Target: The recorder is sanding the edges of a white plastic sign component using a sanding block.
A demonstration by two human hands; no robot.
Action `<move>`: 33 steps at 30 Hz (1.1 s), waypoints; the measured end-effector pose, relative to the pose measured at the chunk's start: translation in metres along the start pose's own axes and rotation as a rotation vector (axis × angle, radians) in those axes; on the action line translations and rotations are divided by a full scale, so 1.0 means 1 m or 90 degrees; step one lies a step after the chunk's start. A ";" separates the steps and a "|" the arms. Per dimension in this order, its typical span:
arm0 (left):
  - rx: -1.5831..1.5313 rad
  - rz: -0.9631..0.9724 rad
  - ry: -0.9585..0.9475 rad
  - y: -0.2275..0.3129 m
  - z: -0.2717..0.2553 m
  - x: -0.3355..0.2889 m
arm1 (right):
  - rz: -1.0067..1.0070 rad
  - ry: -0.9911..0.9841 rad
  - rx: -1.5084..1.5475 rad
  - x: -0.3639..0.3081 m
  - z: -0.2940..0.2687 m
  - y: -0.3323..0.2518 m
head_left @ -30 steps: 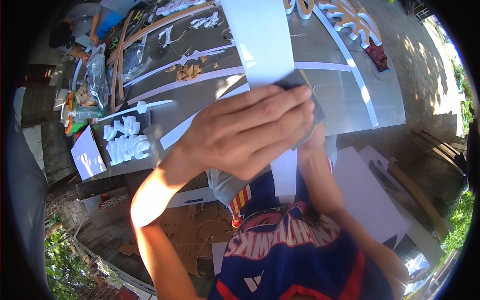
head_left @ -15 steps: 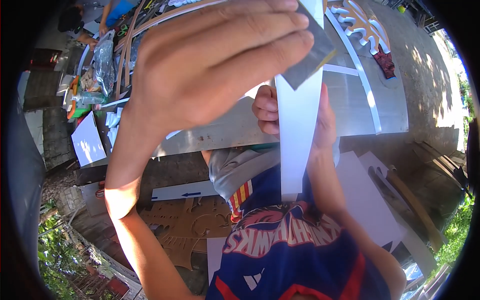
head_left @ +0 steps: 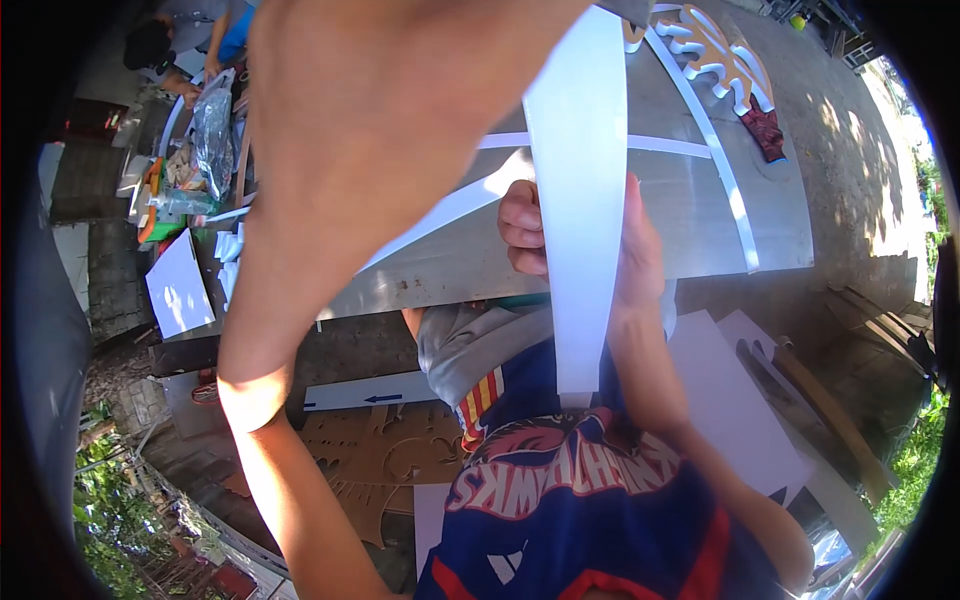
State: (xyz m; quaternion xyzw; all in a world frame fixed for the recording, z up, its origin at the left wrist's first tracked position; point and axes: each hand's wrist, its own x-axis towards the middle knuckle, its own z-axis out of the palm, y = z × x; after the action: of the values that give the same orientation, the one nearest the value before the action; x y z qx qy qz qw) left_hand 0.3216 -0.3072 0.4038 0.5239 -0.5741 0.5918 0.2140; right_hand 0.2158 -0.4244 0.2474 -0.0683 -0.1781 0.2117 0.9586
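Observation:
A long white tapered strip stands lengthwise in front of me, its narrow end near my shirt. From behind, my right hand is closed round it, fingers curling past its left edge. My left hand looms large at the upper left, stretched toward the strip's far end. Its fingertips run out of the top of the picture. Beside them a corner of a dark grey sheet, seemingly sandpaper, shows over the strip.
Under my hands is a metal-topped table with curved white strips. A brown-and-white scalloped cutout and a dark red glove lie far right. Another person's hand works among bags far left. Brown cut-out sheets lie below the table.
My left hand has slid up and away along the strip, carrying the grey sheet almost out of the picture. My right hand keeps its hold; the strip has tilted slightly.

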 end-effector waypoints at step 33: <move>0.127 -0.172 -0.301 0.098 0.012 -0.001 | -0.149 0.234 -0.270 -0.029 0.023 -0.014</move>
State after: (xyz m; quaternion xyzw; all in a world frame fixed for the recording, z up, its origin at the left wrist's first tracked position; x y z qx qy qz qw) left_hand 0.2430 -0.3419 0.3559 0.7375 -0.4719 0.4729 0.0986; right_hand 0.1886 -0.4479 0.2622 -0.2828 -0.0485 0.0417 0.9571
